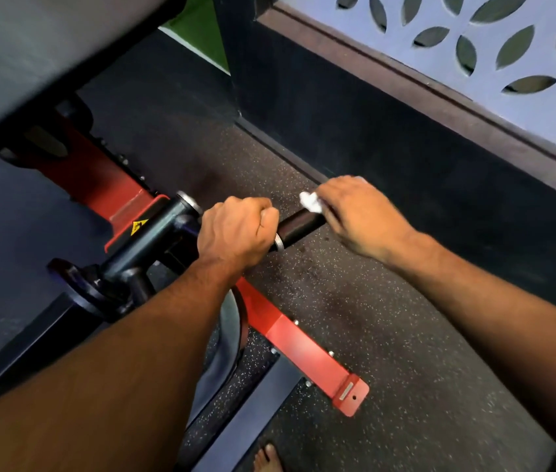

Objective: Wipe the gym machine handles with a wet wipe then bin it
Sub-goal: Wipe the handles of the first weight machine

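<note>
Left hand [235, 231]: fingers curled tight round the inner end of the black handle [298, 224]. Right hand [358, 212]: fingers bent, pressing the crumpled white wet wipe [310, 202] onto the handle's outer end. Red machine frame [307, 349] below, on speckled rubber floor [406, 335].

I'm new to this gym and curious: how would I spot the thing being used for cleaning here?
Start at the red and black machine frame and follow the black rubber-sleeved handle that juts from it over the speckled floor. The left hand grips the handle's inner part; the right hand holds a small crumpled white wet wipe at its outer end. It is the only white, soft thing among dark metal.
</note>
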Action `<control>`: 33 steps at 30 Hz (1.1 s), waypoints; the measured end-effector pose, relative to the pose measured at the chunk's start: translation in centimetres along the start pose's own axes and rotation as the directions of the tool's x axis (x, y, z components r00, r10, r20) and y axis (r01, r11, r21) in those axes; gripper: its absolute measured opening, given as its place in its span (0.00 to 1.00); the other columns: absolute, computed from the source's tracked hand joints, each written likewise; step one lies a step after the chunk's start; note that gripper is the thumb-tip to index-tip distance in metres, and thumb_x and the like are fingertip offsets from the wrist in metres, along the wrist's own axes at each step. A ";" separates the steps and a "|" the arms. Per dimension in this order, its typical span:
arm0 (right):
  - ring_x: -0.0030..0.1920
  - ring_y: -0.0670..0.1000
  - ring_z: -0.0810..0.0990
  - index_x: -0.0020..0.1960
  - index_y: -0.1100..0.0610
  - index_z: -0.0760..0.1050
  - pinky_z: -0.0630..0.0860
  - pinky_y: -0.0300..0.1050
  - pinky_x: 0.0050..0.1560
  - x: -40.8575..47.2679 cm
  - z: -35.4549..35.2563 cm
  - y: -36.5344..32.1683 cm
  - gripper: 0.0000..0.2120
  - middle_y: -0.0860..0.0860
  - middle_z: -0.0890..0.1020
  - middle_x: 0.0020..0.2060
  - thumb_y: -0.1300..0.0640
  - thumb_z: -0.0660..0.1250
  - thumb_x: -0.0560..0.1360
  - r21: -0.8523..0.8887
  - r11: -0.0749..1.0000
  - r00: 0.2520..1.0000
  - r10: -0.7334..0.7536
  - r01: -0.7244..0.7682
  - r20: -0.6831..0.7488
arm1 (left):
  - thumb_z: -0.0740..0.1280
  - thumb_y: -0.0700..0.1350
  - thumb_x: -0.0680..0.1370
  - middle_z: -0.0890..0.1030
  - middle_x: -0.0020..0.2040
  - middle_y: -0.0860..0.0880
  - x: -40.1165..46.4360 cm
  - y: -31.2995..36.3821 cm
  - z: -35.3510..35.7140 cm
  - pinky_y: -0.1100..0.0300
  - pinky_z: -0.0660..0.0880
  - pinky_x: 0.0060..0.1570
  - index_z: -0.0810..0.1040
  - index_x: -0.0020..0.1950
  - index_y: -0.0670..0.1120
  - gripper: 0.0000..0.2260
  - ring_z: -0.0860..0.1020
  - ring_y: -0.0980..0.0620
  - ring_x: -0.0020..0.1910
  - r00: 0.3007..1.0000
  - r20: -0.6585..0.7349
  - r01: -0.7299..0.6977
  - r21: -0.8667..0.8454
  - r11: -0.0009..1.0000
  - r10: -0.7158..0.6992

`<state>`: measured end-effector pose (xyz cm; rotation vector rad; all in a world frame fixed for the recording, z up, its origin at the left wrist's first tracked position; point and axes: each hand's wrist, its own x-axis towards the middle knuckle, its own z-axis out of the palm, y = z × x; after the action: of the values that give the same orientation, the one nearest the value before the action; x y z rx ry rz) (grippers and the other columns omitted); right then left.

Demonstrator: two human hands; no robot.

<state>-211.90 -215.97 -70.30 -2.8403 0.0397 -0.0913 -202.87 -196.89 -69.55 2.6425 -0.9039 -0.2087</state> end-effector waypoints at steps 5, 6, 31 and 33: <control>0.55 0.54 0.79 0.57 0.59 0.78 0.70 0.52 0.69 -1.2 2.0 -5.3 0.12 0.54 0.82 0.52 0.57 0.58 0.81 0.073 0.985 0.987 -0.157 0.158 -0.015 | 0.48 0.54 0.73 0.82 0.43 0.38 0.1 0.2 0.0 0.49 0.67 0.42 0.68 0.36 0.51 0.13 0.78 0.32 0.44 1.000 -0.019 0.018 0.002 1.000 -0.018; 0.59 0.55 0.78 0.61 0.61 0.78 0.67 0.51 0.73 -1.5 2.0 -5.0 0.13 0.55 0.81 0.56 0.58 0.59 0.81 0.075 0.980 0.983 -0.181 0.182 -0.022 | 0.48 0.54 0.73 0.82 0.42 0.38 0.1 0.1 0.1 0.49 0.67 0.42 0.68 0.35 0.51 0.13 0.78 0.32 0.44 1.000 -0.020 0.014 0.002 1.000 -0.014; 0.56 0.39 0.76 0.61 0.60 0.80 0.74 0.32 0.60 -5.9 4.0 -4.2 0.12 0.49 0.82 0.55 0.67 0.64 0.80 0.590 0.775 0.685 0.557 -0.226 -0.469 | 0.48 0.52 0.73 0.75 0.33 0.45 0.3 0.0 0.0 0.51 0.67 0.39 0.64 0.32 0.49 0.13 0.76 0.36 0.38 0.999 0.030 -0.015 0.019 1.000 0.015; 0.45 0.41 0.76 0.52 0.52 0.81 0.72 0.30 0.44 -5.4 3.7 -3.5 0.11 0.45 0.82 0.45 0.63 0.62 0.82 0.879 0.298 0.273 0.940 -0.371 -0.204 | 0.48 0.53 0.72 0.74 0.33 0.45 0.3 0.0 0.1 0.50 0.69 0.39 0.65 0.33 0.49 0.13 0.76 0.36 0.38 0.999 0.035 -0.018 0.035 0.999 0.017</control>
<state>-216.97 -211.38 -73.08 -1.5259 1.2531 -0.8285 -202.66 -197.10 -69.65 2.6702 -0.9499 -0.2373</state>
